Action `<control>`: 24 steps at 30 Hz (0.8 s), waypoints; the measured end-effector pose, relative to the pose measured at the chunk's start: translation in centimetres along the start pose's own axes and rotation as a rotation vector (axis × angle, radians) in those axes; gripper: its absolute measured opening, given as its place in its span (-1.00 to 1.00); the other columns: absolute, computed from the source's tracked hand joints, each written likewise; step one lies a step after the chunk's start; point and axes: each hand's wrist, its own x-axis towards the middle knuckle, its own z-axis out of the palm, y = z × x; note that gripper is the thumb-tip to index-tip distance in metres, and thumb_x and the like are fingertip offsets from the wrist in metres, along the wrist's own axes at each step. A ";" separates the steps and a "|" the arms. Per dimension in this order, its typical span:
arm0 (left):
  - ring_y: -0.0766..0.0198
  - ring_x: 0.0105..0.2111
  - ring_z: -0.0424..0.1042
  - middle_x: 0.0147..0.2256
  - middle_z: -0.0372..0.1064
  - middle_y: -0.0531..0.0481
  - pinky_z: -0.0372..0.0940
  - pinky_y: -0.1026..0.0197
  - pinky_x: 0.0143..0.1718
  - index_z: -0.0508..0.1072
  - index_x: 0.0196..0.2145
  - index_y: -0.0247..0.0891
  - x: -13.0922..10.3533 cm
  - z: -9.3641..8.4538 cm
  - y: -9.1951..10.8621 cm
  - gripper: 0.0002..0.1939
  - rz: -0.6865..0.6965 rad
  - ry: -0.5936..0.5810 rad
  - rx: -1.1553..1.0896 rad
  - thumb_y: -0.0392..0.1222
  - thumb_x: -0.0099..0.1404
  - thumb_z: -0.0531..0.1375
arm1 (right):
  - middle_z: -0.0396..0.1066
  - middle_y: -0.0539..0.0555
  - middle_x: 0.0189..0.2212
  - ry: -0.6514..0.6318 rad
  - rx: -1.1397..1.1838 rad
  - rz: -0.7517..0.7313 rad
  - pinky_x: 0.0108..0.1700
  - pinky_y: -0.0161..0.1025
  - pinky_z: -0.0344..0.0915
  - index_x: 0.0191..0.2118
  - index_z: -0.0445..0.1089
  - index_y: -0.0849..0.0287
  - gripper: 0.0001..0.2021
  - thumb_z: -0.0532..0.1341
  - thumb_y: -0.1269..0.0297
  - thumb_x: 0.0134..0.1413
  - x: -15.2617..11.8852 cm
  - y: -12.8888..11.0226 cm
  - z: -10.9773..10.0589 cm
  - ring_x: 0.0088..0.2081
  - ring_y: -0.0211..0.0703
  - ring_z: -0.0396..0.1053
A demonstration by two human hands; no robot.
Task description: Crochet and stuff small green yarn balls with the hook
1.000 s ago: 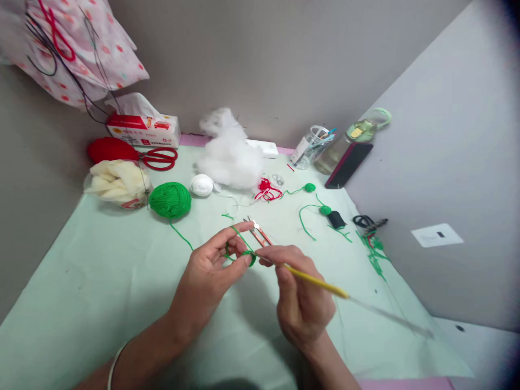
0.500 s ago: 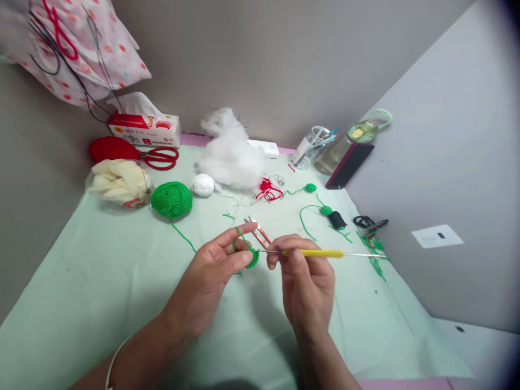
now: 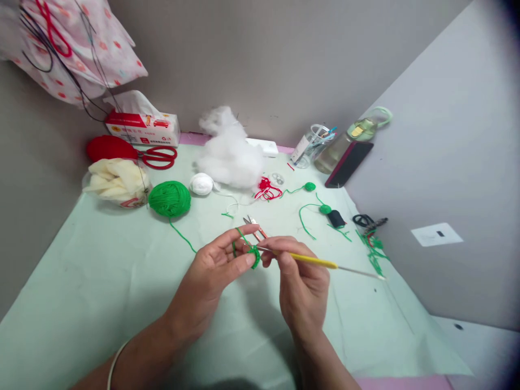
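Between thumb and fingers, my left hand (image 3: 219, 262) pinches a small green crocheted piece (image 3: 254, 257). Green yarn loops over its raised index finger and trails to a green yarn ball (image 3: 169, 199) at the left. My right hand (image 3: 303, 281) grips a crochet hook (image 3: 312, 260) with a yellow handle, like a pen. The hook's metal tip meets the top of the green piece, and its other end points down to the right. Small orange-handled snips (image 3: 257, 230) lie just behind my hands, partly hidden.
White stuffing (image 3: 231, 154), a white yarn ball (image 3: 201, 184), red scissors (image 3: 158, 157) and a tissue box (image 3: 142, 130) are at the back. Rightward stand a pen cup (image 3: 312, 146), a bottle (image 3: 339, 143) and a phone (image 3: 349, 165). Green scraps (image 3: 374, 254) lie at the right edge.
The hook has tilted, its far end now lower, and its tip has moved closer in at the green piece. My right hand has shifted slightly left.
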 end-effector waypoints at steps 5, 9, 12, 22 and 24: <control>0.32 -0.20 0.43 -0.31 0.48 0.09 0.26 0.25 -0.02 0.60 0.05 -0.03 0.0 0.5 -0.2 -0.57 -0.033 0.015 -0.102 -0.17 0.22 0.44 | 0.54 0.09 -0.17 -0.045 -0.467 -0.298 -0.21 -0.19 0.47 0.03 0.56 -0.02 -0.65 0.23 0.54 0.28 -1.0 0.1 0.2 -0.17 -0.14 0.51; 0.27 -0.16 0.45 -0.15 0.53 -0.03 0.30 0.19 0.04 0.65 -0.04 -0.20 0.4 0.3 0.0 -0.69 -0.170 -0.079 -0.283 -0.16 0.25 0.40 | 0.54 0.11 -0.19 -0.016 -0.465 -0.313 -0.18 -0.15 0.47 0.02 0.56 0.01 -0.68 0.22 0.52 0.30 -0.8 0.2 -0.4 -0.19 -0.13 0.50; 0.28 -0.16 0.44 -0.13 0.53 -0.02 0.30 0.20 0.04 0.65 -0.03 -0.19 0.6 0.0 0.3 -0.69 -0.143 -0.033 -0.240 -0.17 0.25 0.39 | 0.50 0.03 -0.33 0.069 -0.121 -0.066 -0.30 -0.19 0.41 -0.12 0.58 0.03 -0.77 0.17 0.41 0.37 0.1 0.1 -0.8 -0.38 -0.22 0.43; 0.38 -0.27 0.48 -0.27 0.50 0.09 0.34 0.32 -0.15 0.58 0.07 -0.01 0.2 0.0 0.1 -0.54 -0.025 -0.023 0.010 -0.21 0.20 0.46 | 0.57 0.03 -0.26 -0.010 0.050 0.134 -0.22 -0.19 0.40 -0.14 0.61 0.01 -0.83 0.23 0.29 0.36 0.1 0.4 -0.6 -0.34 -0.22 0.43; 0.48 -0.47 0.40 -0.28 0.48 0.12 0.31 0.35 -0.36 0.58 0.06 -0.02 0.2 0.0 0.3 -0.55 -0.029 -0.018 0.035 -0.17 0.21 0.45 | 0.57 0.04 -0.28 -0.017 0.072 0.160 -0.21 -0.19 0.39 -0.14 0.61 0.02 -0.84 0.24 0.26 0.36 0.1 0.5 -0.8 -0.34 -0.21 0.43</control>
